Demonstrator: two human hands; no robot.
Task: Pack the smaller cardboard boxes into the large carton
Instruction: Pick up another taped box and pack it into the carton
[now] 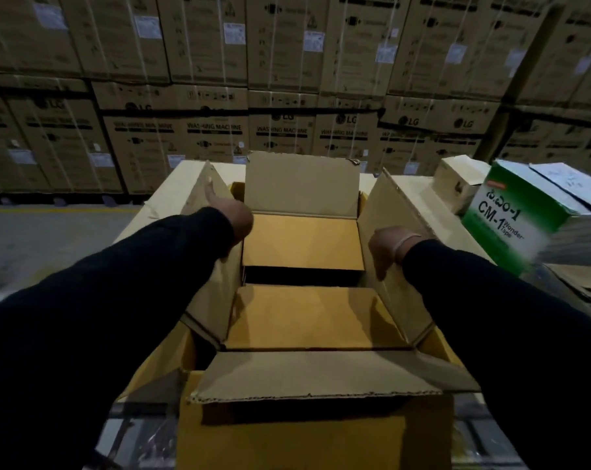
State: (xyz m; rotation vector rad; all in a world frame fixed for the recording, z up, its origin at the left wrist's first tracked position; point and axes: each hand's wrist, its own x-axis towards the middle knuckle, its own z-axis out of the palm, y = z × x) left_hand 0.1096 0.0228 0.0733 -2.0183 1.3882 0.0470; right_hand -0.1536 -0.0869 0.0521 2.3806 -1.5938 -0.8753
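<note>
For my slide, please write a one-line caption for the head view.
Both hands, left hand and right hand, spread the side flaps of the open large carton before stacked warehouse boxes.

The large carton [301, 374] is plain brown kraft on its raised flaps, while the two smaller cardboard boxes [302, 242] lying inside it show a warmer orange-tan, split by a black shadowed gap. Both sleeves [134, 266] are black; a pale band [407, 239] crosses the right wrist. Right of the carton, the tape box [511, 218] is green and white with black "CM-1" lettering and a small red tag. Behind the carton, the stacked washing machine cartons [280, 96] are dull brown with black print, white labels and pale strapping. Left of the carton, the grey floor [50, 232] carries a yellow line.
</note>
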